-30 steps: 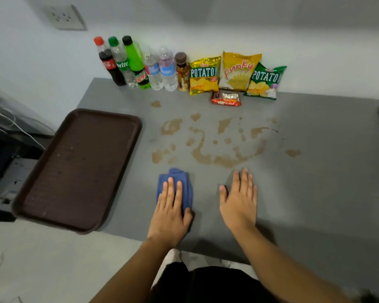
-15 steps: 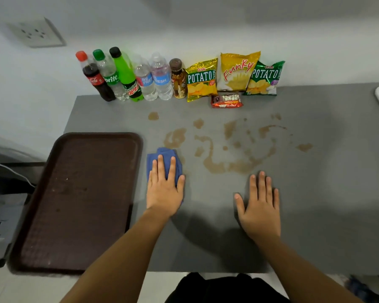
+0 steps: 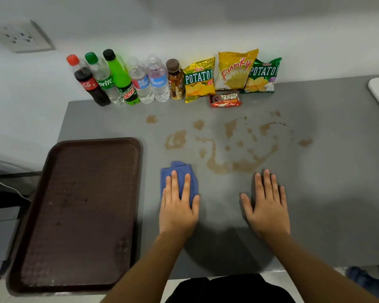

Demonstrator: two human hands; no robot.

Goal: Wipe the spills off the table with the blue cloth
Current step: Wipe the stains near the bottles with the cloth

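On the near part of the grey surface (image 3: 315,204), the left hand (image 3: 177,206) presses flat on the blue cloth (image 3: 178,177), fingers (image 3: 174,182) extended and slightly spread, not clenched. The crumpled cloth's long axis runs near-to-far, just short of the brown spills (image 3: 219,165). The right hand (image 3: 266,206) lies flat and open on bare surface, holding nothing.

I see a grey counter (image 3: 337,193) with brown spills (image 3: 219,165) across its middle. A blue cloth (image 3: 179,173) lies on it under my flat left hand (image 3: 177,206); my right hand (image 3: 266,206) rests flat beside. A brown tray (image 3: 79,215) overhangs the left edge; bottles (image 3: 123,82) and snack bags (image 3: 232,73) line the back.
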